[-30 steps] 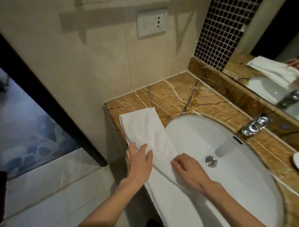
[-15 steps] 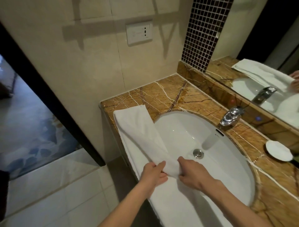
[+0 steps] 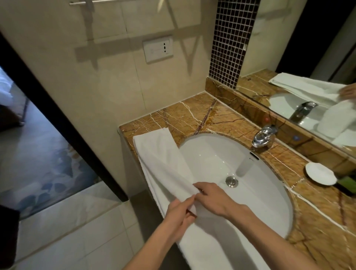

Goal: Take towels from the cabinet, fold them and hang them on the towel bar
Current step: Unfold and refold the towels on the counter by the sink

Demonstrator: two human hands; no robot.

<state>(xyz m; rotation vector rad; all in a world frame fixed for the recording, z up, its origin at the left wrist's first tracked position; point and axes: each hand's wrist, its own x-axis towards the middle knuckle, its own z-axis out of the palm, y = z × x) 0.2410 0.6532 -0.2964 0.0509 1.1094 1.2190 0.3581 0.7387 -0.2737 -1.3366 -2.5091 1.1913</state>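
Your long white terry towel (image 3: 159, 154) lies as a narrow folded strip along the front edge of the brown veined marble desk (image 3: 221, 119). It runs from about 10 o'clock of the white oval ceramic basin (image 3: 221, 160) down past its 7 o'clock rim, and its inner edge overhangs the bowl. Your left hand (image 3: 178, 213) and right hand (image 3: 213, 200) meet at mid-length, near the basin's 8 o'clock. Each grip is closed on the cloth: the left fingers curl round a raised fold, and the right thumb and fingers pinch the layer just beside it. This looks like the moment to take the strip up by its middle, so gather every layer in both grips before you lift; a missed under-layer would let the fold fall open. Raise the middle straight up so the two halves hang equal and the long edges stay matched. Draw the cloth toward you, away from the bowl and the chrome tap (image 3: 264, 135) at 1 o'clock; I cannot tell whether the basin is wet. The slim chrome towel bar (image 3: 82, 2) shows on the wall at 11 o'clock, well apart, so carry the towel taut between your hands.
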